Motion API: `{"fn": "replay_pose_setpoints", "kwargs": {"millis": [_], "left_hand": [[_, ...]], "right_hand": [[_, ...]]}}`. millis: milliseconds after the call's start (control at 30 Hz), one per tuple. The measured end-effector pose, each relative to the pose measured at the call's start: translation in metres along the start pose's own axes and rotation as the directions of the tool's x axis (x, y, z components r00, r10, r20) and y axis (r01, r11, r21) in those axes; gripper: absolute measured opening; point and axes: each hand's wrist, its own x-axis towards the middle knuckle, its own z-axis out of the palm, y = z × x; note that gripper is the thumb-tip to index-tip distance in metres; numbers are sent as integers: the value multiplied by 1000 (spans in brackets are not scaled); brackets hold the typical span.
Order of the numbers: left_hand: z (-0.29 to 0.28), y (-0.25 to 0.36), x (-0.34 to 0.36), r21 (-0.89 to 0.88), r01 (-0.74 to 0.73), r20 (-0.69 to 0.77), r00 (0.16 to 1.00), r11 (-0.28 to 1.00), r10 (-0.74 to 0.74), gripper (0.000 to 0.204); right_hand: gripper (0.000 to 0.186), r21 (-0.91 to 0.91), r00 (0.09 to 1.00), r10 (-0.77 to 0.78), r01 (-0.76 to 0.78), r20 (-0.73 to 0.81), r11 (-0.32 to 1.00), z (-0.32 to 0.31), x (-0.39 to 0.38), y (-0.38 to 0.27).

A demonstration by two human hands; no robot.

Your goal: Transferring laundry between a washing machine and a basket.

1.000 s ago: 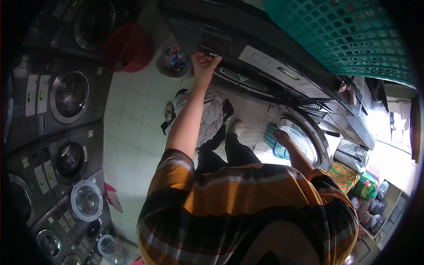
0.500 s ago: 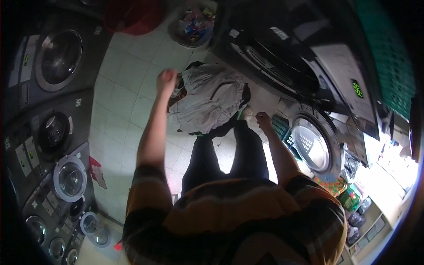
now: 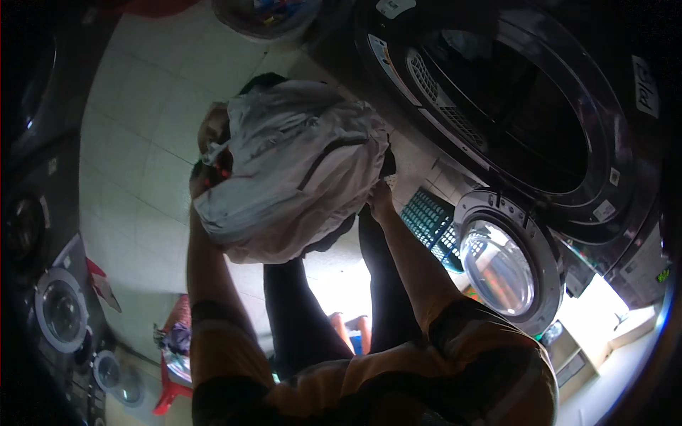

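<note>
A large heap of laundry (image 3: 298,170) is between my arms in front of my legs, with a pale grey cloth spread over its top and darker and reddish pieces showing at its edges. My left hand (image 3: 202,177) grips the heap's left side, its fingers mostly lost in shadow and cloth. At the right edge, my right hand (image 3: 381,199) is closed with curled fingers against the bundle. Whatever lies under the heap is covered by the cloth.
An open dryer drum (image 3: 526,106) gapes at the upper right. Below it, a round glass door (image 3: 497,266) swings out beside a teal plastic basket (image 3: 432,224). A bin (image 3: 266,25) stands at the far end. Washers (image 3: 60,309) line the left, near a red stool (image 3: 170,390).
Both hands have come in from the sides onto the laundry heap. The heap looks larger and nearer, and my view has shifted closer to the open dryer.
</note>
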Motion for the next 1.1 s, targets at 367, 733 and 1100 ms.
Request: {"fn": "replay_pose_setpoints", "kwargs": {"millis": [367,733,1100], "left_hand": [[152,-68,-23,-117,-8,-23,1000,993,5,37],[247,42,-117,658,-165,-55,963,735,265,94],[311,120,-160,541,-6,233,962,841,-143,114]], "right_hand": [[46,-26,990,-41,38,-138,999,-178,83,-80],[71,-123,937,-349,343,-34,931,-180,-60,-163],[77,-36,934,-284,298,216,954,-99,-102,-140]]}}
